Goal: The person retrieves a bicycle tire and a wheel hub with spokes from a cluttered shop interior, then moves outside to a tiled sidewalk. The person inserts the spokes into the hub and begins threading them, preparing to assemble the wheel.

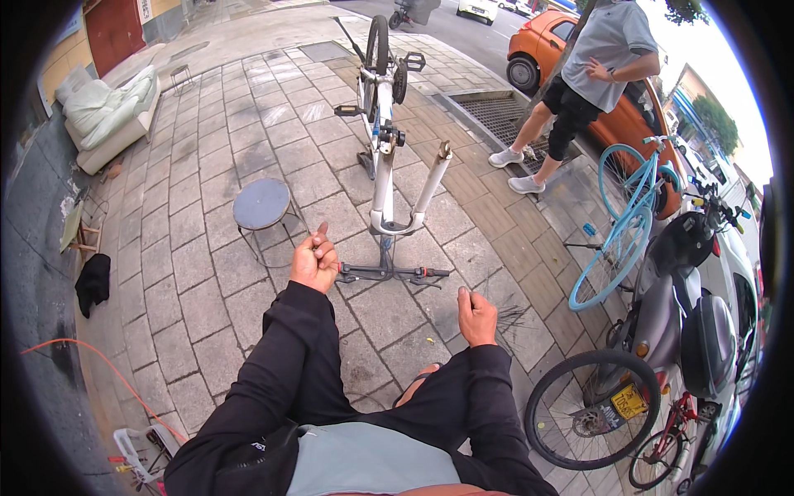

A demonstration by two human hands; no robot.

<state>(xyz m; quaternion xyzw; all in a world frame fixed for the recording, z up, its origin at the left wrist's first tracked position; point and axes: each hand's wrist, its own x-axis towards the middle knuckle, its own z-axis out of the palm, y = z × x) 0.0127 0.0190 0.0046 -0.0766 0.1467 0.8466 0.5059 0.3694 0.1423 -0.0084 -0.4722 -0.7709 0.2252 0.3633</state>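
Observation:
My left hand point(314, 260) is raised with its fingers curled together near the left grip of the handlebar; whatever it may hold is too small to make out. My right hand point(477, 317) is closed, thumb uppermost, to the right of the handlebar point(385, 271), and its inside is hidden. Before me a white bicycle point(382, 124) stands upside down, resting on that handlebar. Its white fork point(423, 194) points upward with no wheel in it. The rear wheel point(377, 45) is at the far end. Neither hand appears to touch the bicycle.
A loose bicycle wheel point(538, 446) leans by a parked scooter point(662, 322) at right, near a light-blue bicycle point(633, 211). A round stool point(262, 203) stands left of the fork. Someone in grey point(608, 58) stands by an orange car point(529, 41). An orange hose point(103, 358) lies left.

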